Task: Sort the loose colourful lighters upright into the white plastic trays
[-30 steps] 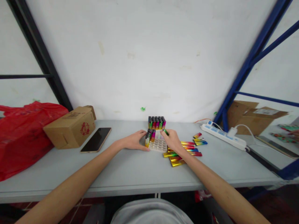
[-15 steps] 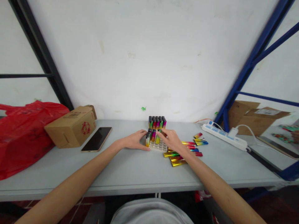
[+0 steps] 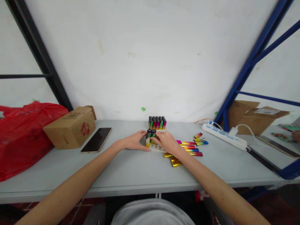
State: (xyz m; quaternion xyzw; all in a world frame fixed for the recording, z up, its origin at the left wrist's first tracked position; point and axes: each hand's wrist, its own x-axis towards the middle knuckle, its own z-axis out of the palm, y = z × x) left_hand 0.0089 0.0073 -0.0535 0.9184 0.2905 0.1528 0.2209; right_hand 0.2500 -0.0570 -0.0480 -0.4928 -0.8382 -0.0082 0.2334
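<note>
A pale tray with round holes (image 3: 157, 147) sits on the table with several black-topped lighters (image 3: 147, 140) upright in its left part. My left hand (image 3: 134, 141) curves around the tray's left side, thumb and fingers spread apart. Its thumb lies by the near left corner, and the fingers reach toward the far one. Over the tray, my right hand (image 3: 167, 141) has its fingers closed on a green and yellow lighter (image 3: 152, 139), partly hidden by the fingers. Under and beside the right forearm lie several shiny coloured lighter sleeves (image 3: 175, 163).
Behind the tray stands a block of upright lighters (image 3: 157, 123). A phone (image 3: 97, 140), a cardboard box (image 3: 70, 128) and a red plastic bag (image 3: 28, 137) are on the left. To the right are small metallic pieces (image 3: 200, 141), a white power strip (image 3: 224, 137) and an opened carton (image 3: 253, 118).
My right hand has moved left over the tray, and the lighter in its fingers now stands closer to the others. My left hand has stayed in place.
</note>
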